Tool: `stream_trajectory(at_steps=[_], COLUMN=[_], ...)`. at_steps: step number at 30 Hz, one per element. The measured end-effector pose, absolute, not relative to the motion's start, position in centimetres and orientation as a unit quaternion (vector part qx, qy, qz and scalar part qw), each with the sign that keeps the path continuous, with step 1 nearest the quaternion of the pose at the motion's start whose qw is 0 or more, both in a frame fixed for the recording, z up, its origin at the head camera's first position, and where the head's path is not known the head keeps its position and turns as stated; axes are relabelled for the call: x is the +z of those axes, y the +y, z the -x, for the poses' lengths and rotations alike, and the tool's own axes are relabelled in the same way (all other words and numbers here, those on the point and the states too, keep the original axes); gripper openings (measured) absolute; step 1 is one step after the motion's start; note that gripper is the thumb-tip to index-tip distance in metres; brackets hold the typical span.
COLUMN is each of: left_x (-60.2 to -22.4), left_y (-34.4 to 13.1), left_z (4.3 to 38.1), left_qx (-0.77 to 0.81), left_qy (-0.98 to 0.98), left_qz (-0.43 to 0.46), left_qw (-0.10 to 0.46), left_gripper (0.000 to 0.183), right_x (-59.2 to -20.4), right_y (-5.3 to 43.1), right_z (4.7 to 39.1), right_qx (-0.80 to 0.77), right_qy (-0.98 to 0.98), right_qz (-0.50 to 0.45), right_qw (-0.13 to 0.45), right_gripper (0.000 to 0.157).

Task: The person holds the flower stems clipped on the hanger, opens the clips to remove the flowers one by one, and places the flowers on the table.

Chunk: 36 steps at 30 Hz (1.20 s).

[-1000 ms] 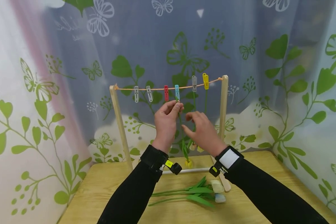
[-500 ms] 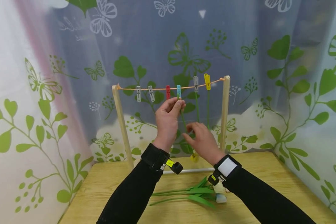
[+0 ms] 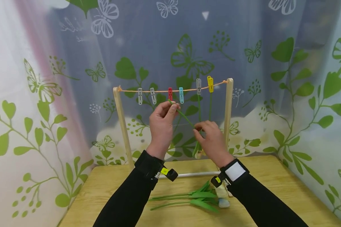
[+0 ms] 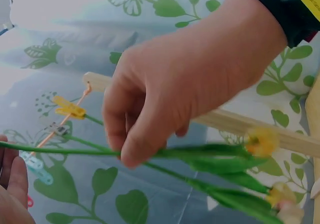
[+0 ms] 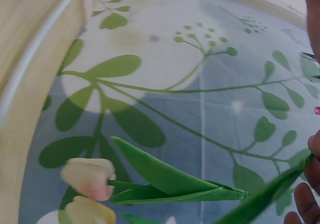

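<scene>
While a wooden left post (image 3: pixel 122 126) is standing left of centre in the head view, an orange cord (image 3: pixel 161 91) is stretching rightward from its top. Two pale grey clips (image 3: pixel 140 96) are hanging along it. Left hand (image 3: pixel 162 124), centre of frame: thumb and fingers are pinching a tulip (image 3: pixel 185 117) near its stem tip, which is showing just below the red clip (image 3: pixel 170 93). Next along, the light blue clip (image 3: pixel 181 95) is hanging. The tulip is slanting down to the right between both hands; other tulips (image 3: pixel 203 196) are lying at lower centre on the table (image 3: pixel 108 189). A grey clip (image 3: pixel 198 86) and the yellow clip (image 3: pixel 210 84) are each holding a dangling stem. Right hand (image 3: pixel 214 142), right of centre: thumb and fingertips are clamping the same stem lower down; the left wrist view is showing its yellow bloom (image 4: pixel 261 142) at right. Farthest right, the right post (image 3: pixel 229 110) is standing.
</scene>
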<state>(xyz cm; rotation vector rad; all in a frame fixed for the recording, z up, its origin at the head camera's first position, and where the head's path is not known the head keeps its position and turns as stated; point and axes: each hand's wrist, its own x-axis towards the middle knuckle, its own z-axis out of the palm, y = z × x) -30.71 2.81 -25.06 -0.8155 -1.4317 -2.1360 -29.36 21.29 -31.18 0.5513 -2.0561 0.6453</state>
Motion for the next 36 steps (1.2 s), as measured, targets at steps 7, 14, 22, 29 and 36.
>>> stream_trajectory(at_steps=[7,14,22,29,36], left_x=[-25.6,-27.2,-28.9,-30.9,-32.3], left_y=[1.3,-0.4,-2.4,-4.7,-5.5], left_z=[30.5,31.0,31.2,31.1,30.9], left_qx=[-0.777,-0.769,-0.722,-0.497,-0.398], left_qy=[-0.515,-0.533,-0.594,-0.729,-0.744], left_qz=[0.282,0.267,0.249,0.242,0.266], left_qw=[0.227,0.231,0.254,0.403,0.467], left_gripper=[0.022,0.021,0.028,0.023,0.02], right_x=[-30.5,-30.1,-29.1,-28.8,-29.1], right_y=[21.6,21.5,21.6,20.9,20.6], right_z=[29.0,28.9,29.0,29.1,28.9], right_qx=[0.212,0.163,0.117,0.079,0.074], right_qy=[-0.798,-0.78,-0.764,-0.762,-0.76], right_qz=[-0.213,-0.218,-0.235,-0.243,-0.239], right_qw=[0.522,0.563,0.59,0.596,0.6], right_gripper=[0.013,0.012,0.01,0.009,0.011])
